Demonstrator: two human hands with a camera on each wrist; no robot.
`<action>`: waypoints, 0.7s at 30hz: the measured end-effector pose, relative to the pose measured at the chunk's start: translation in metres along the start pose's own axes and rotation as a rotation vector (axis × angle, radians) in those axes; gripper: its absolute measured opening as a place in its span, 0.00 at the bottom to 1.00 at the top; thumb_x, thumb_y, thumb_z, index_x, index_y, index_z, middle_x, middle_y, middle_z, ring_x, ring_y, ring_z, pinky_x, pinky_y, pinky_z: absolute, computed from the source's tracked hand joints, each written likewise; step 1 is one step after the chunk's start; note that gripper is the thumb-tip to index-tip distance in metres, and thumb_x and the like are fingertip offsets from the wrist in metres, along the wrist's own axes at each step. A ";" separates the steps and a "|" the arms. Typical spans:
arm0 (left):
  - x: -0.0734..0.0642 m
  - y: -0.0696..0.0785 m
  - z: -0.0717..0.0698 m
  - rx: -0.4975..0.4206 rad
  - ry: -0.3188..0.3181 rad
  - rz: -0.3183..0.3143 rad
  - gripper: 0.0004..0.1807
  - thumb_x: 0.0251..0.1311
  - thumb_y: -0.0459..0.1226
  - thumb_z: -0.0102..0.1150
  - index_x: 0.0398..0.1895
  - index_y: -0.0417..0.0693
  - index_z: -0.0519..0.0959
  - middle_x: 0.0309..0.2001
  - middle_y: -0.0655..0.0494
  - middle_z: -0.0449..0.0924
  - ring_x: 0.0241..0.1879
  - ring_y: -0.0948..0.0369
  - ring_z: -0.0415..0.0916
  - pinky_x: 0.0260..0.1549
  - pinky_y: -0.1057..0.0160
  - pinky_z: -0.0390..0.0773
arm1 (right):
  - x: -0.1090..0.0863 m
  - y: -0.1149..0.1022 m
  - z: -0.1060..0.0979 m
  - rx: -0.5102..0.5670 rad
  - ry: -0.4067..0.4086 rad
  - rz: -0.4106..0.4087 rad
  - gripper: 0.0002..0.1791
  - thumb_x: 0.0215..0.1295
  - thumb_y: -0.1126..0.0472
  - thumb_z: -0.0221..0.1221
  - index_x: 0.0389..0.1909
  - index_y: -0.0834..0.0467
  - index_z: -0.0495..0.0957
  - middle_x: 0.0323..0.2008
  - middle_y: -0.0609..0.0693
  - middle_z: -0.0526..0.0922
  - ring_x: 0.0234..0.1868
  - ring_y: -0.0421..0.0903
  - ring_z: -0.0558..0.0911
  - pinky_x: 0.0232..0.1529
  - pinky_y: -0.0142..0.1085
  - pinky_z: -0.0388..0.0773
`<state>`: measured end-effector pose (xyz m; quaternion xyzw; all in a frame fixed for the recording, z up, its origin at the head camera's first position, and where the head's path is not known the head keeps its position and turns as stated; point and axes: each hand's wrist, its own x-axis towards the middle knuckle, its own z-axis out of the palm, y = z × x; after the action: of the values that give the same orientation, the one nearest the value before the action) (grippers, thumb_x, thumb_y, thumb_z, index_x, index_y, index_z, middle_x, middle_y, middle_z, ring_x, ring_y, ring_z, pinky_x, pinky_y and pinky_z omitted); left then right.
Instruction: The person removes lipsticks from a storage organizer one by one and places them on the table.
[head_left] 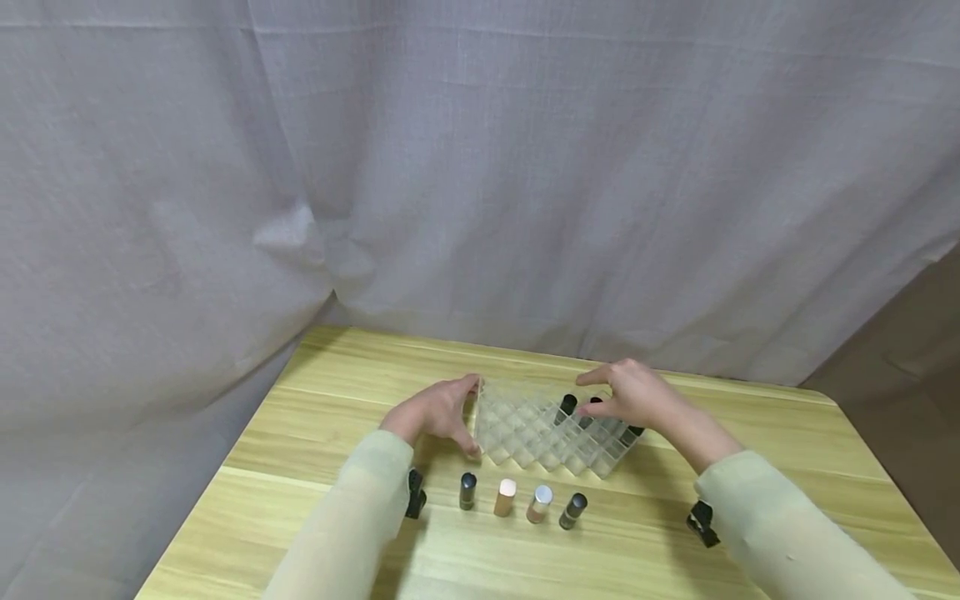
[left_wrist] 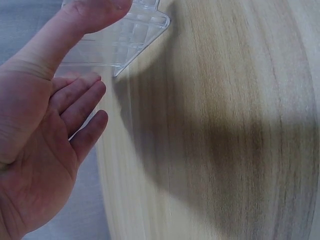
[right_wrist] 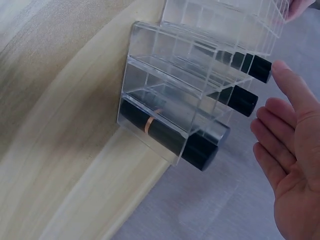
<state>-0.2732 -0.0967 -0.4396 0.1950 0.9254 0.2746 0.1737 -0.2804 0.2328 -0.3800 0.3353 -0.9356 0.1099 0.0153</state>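
A clear plastic lipstick organizer (head_left: 525,421) with a diamond grid of compartments lies across the table. My left hand (head_left: 442,410) is at its left end, thumb and forefinger spread at the two corners; its other fingers (left_wrist: 82,102) extend loosely. Over the right part, my right hand (head_left: 630,398) has thumb and forefinger apart. A black-capped lipstick (head_left: 567,406) stands in a compartment just left of the right fingertips. In the right wrist view, a black lipstick with a gold band (right_wrist: 150,125) fills an end compartment, and another black cap (right_wrist: 243,101) protrudes near the fingers.
In front of the organizer several lipsticks stand in a row: a black one (head_left: 468,492), a pinkish one (head_left: 506,497), a silver-capped one (head_left: 539,504) and another black one (head_left: 573,511). The wooden table (head_left: 322,508) ends at a grey curtain (head_left: 480,183) behind.
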 end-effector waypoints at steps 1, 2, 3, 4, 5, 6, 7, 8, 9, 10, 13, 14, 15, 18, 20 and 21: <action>0.000 0.000 0.000 -0.001 0.001 0.001 0.69 0.38 0.44 0.91 0.84 0.48 0.57 0.79 0.47 0.67 0.76 0.47 0.67 0.77 0.46 0.68 | 0.000 0.000 0.001 -0.002 -0.005 0.005 0.25 0.63 0.51 0.76 0.56 0.62 0.89 0.52 0.59 0.91 0.55 0.62 0.88 0.56 0.59 0.86; 0.000 -0.001 0.001 -0.001 0.000 0.002 0.69 0.38 0.44 0.91 0.84 0.48 0.57 0.79 0.48 0.67 0.76 0.47 0.67 0.77 0.46 0.68 | 0.001 0.000 0.002 -0.004 -0.012 0.009 0.26 0.63 0.50 0.76 0.56 0.62 0.89 0.53 0.59 0.91 0.55 0.62 0.88 0.56 0.59 0.86; 0.001 -0.001 0.001 0.002 0.001 0.003 0.68 0.38 0.45 0.91 0.84 0.48 0.58 0.79 0.48 0.68 0.76 0.47 0.67 0.77 0.46 0.68 | 0.001 0.000 0.003 -0.006 -0.019 0.011 0.26 0.63 0.50 0.76 0.56 0.62 0.88 0.53 0.59 0.90 0.55 0.62 0.88 0.57 0.59 0.86; 0.001 -0.001 0.001 0.004 0.001 0.002 0.68 0.38 0.45 0.91 0.84 0.49 0.58 0.79 0.48 0.68 0.76 0.47 0.67 0.77 0.46 0.68 | 0.002 0.000 0.004 -0.008 -0.024 0.012 0.26 0.64 0.50 0.76 0.56 0.62 0.88 0.53 0.59 0.90 0.56 0.63 0.88 0.57 0.59 0.85; 0.001 -0.001 0.002 0.006 0.001 0.002 0.69 0.38 0.45 0.91 0.84 0.49 0.57 0.79 0.49 0.68 0.76 0.47 0.67 0.77 0.46 0.68 | 0.003 0.000 0.005 -0.011 -0.030 0.013 0.26 0.64 0.49 0.75 0.56 0.62 0.88 0.53 0.59 0.90 0.56 0.63 0.88 0.57 0.59 0.85; 0.002 -0.001 0.002 0.007 0.000 0.001 0.69 0.38 0.45 0.91 0.84 0.49 0.57 0.79 0.49 0.67 0.77 0.47 0.66 0.77 0.46 0.67 | 0.003 0.000 0.006 -0.017 -0.032 0.015 0.26 0.64 0.49 0.75 0.56 0.62 0.88 0.54 0.59 0.90 0.56 0.63 0.87 0.57 0.59 0.85; 0.002 -0.001 0.002 0.009 0.001 0.000 0.69 0.38 0.45 0.91 0.84 0.49 0.57 0.79 0.49 0.67 0.77 0.48 0.66 0.77 0.46 0.67 | 0.004 0.000 0.007 -0.021 -0.035 0.015 0.25 0.64 0.49 0.75 0.56 0.62 0.88 0.53 0.59 0.90 0.57 0.63 0.87 0.58 0.59 0.85; 0.002 -0.001 0.002 0.012 0.002 -0.001 0.69 0.38 0.45 0.91 0.84 0.49 0.57 0.79 0.49 0.67 0.77 0.48 0.66 0.77 0.46 0.67 | 0.004 0.000 0.008 -0.027 -0.038 0.013 0.25 0.64 0.49 0.75 0.56 0.61 0.89 0.53 0.59 0.90 0.57 0.63 0.87 0.58 0.59 0.85; 0.002 -0.001 0.002 0.013 0.003 -0.002 0.69 0.37 0.46 0.91 0.84 0.49 0.57 0.79 0.49 0.67 0.77 0.48 0.66 0.77 0.46 0.67 | 0.005 0.000 0.008 -0.029 -0.038 0.009 0.25 0.65 0.49 0.75 0.55 0.61 0.89 0.53 0.59 0.90 0.57 0.63 0.87 0.58 0.59 0.85; 0.003 -0.001 0.002 0.014 0.003 -0.003 0.69 0.37 0.46 0.91 0.84 0.49 0.58 0.79 0.49 0.68 0.77 0.48 0.66 0.77 0.47 0.67 | 0.005 0.000 0.009 -0.032 -0.035 0.005 0.24 0.64 0.50 0.75 0.54 0.62 0.89 0.52 0.59 0.91 0.56 0.63 0.88 0.58 0.59 0.85; 0.002 0.000 0.002 0.012 0.004 -0.006 0.69 0.37 0.46 0.91 0.84 0.49 0.58 0.79 0.49 0.68 0.77 0.48 0.66 0.77 0.47 0.67 | 0.005 0.000 0.011 -0.047 -0.017 -0.023 0.22 0.64 0.51 0.75 0.52 0.62 0.90 0.50 0.58 0.91 0.53 0.61 0.89 0.56 0.58 0.86; 0.002 0.000 0.002 0.010 0.003 -0.009 0.69 0.37 0.46 0.91 0.84 0.49 0.57 0.79 0.48 0.68 0.77 0.48 0.66 0.77 0.47 0.67 | 0.006 0.000 0.012 -0.056 -0.007 -0.038 0.21 0.64 0.51 0.75 0.51 0.62 0.90 0.49 0.58 0.92 0.52 0.60 0.90 0.55 0.57 0.87; 0.002 0.000 0.002 0.009 0.002 -0.010 0.69 0.37 0.45 0.91 0.84 0.49 0.57 0.79 0.48 0.67 0.77 0.48 0.66 0.77 0.47 0.67 | 0.006 0.001 0.013 -0.061 0.004 -0.051 0.20 0.63 0.51 0.76 0.50 0.61 0.91 0.47 0.57 0.92 0.50 0.59 0.90 0.53 0.56 0.88; 0.002 -0.001 0.002 0.008 0.002 -0.015 0.70 0.38 0.45 0.91 0.85 0.48 0.56 0.79 0.48 0.67 0.77 0.48 0.65 0.78 0.47 0.66 | 0.006 0.002 0.017 -0.083 0.039 -0.083 0.18 0.63 0.52 0.76 0.47 0.60 0.92 0.45 0.55 0.93 0.46 0.55 0.92 0.48 0.53 0.89; 0.002 -0.001 0.002 0.004 0.003 -0.014 0.70 0.37 0.45 0.91 0.85 0.48 0.56 0.79 0.48 0.67 0.77 0.48 0.65 0.78 0.47 0.66 | 0.006 0.002 0.019 -0.095 0.058 -0.095 0.16 0.63 0.52 0.76 0.45 0.59 0.92 0.43 0.54 0.93 0.44 0.54 0.92 0.46 0.51 0.90; 0.002 -0.001 0.002 0.002 0.003 -0.013 0.71 0.37 0.45 0.91 0.85 0.48 0.56 0.79 0.48 0.67 0.78 0.48 0.65 0.78 0.47 0.66 | 0.006 0.002 0.021 -0.098 0.064 -0.095 0.15 0.63 0.53 0.76 0.45 0.58 0.92 0.43 0.54 0.93 0.43 0.53 0.92 0.46 0.51 0.90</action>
<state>-0.2744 -0.0959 -0.4428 0.1886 0.9273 0.2728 0.1737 -0.2854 0.2258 -0.3999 0.3745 -0.9219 0.0737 0.0667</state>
